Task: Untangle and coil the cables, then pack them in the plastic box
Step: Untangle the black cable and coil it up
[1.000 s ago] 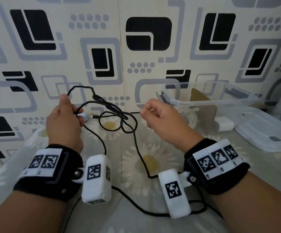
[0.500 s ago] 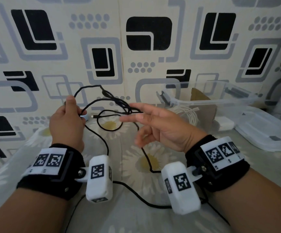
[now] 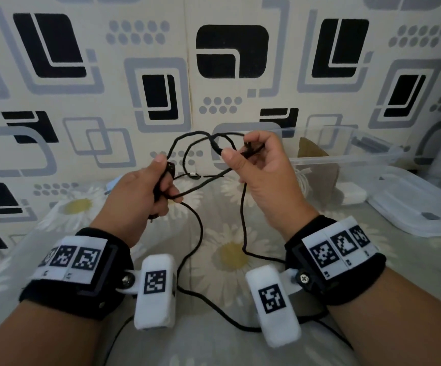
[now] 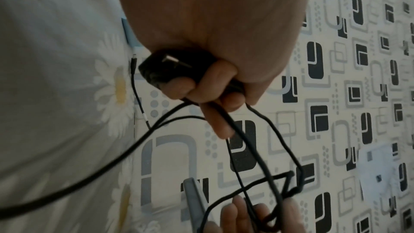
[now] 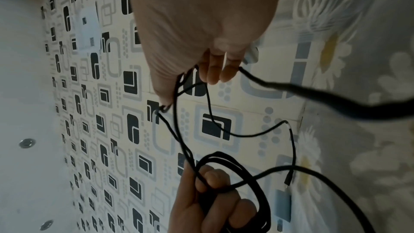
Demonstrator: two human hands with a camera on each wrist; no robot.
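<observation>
Head view: the left hand (image 3: 137,196) and right hand (image 3: 264,175) are raised above the daisy sheet (image 3: 230,249), each curled around the black cable (image 3: 200,228), whose loops hang between them while its slack trails down between the wrists. The clear box (image 3: 346,157) stands to the right, its lid (image 3: 420,204) beside it. Left wrist view: fingers (image 4: 215,75) clench a black plug (image 4: 161,66) and strands. Right wrist view: fingertips (image 5: 212,73) pinch 2 thin strands.

The plastic box (image 3: 346,159) is sitting right of the hands, its lid (image 3: 420,204) lying further right, white cable (image 3: 302,178) inside.
</observation>
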